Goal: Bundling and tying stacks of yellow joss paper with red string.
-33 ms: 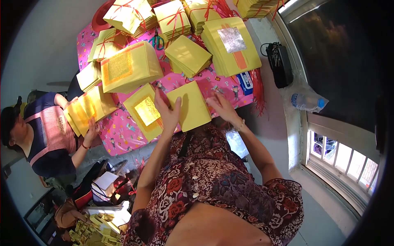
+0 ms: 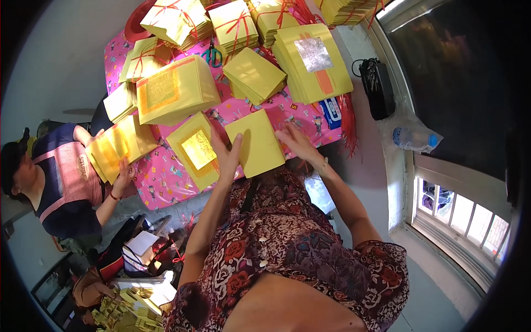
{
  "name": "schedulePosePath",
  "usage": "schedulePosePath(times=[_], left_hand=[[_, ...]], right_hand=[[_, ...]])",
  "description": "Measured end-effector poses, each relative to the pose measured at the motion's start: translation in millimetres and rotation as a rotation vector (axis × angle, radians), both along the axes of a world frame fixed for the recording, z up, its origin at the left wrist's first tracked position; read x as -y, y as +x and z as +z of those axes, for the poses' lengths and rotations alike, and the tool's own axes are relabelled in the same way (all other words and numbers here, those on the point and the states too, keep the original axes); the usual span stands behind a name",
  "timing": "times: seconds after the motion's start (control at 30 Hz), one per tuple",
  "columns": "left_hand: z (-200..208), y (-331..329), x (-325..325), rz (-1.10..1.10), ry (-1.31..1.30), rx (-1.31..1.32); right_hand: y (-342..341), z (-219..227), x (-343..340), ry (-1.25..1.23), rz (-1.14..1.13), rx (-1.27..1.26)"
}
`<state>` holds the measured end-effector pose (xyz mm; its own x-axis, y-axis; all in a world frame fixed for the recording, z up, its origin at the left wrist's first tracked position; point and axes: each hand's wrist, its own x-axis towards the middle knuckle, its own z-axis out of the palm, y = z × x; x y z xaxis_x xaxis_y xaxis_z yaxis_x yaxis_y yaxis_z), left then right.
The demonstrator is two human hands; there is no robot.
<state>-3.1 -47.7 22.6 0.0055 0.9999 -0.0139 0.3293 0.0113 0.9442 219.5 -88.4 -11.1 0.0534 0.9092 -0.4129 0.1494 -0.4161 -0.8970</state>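
Landmark: tabletop [image 2: 166,177], covered in a pink patterned cloth; all places below are given from it.
Thing in hand: plain yellow paper stack [image 2: 257,144], lying flat at the tabletop's near edge, just in front of the person's chest.
Left hand [image 2: 227,155]: fingers straight and together, laid against the stack's left edge; grip wide, not closed round anything.
Right hand [image 2: 296,143]: fingers spread, resting at the stack's right edge; grip likewise wide, touching but not clasping.
Handling, as judged: thin loose sheets, light singly but with some weight as a pile. The stack is soft, bends readily and is liable to fan or slide. It is best taken by two opposite edges with flat palms, or with a thumb on top and fingers beneath.
Neighbouring item: gold-foil-centred stack [image 2: 196,150], on the near edge just left of the left hand.
Further items: scissors [image 2: 212,55] toward the far side; ribbon-tied bundles [image 2: 235,25] along the far edge; large silver-foil stack [image 2: 312,61] at the far right.
Off the tabletop: water bottle [image 2: 415,138] on the sill to its right.
Co-worker: a hand [image 2: 124,169] at the left edge, on yellow sheets [image 2: 116,145].
Change from earlier frame: none detected; hands and stack are placed alike.
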Motion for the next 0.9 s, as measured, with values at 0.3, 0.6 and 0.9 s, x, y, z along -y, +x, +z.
schedulePosePath(times=[0.3, 0.6, 0.9], left_hand=[[-73, -20, 11, -0.041, -0.808, 0.934], [-96, -14, 23, -0.033, -0.830, 0.878], [-63, -14, 21, -0.013, -0.953, 1.008]], right_hand=[[-19, -24, -48, -0.066, 0.489, -0.173], [-21, -14, -56, -0.180, 0.581, -0.245], [-22, -37, -64, -0.193, 0.725, -0.107]])
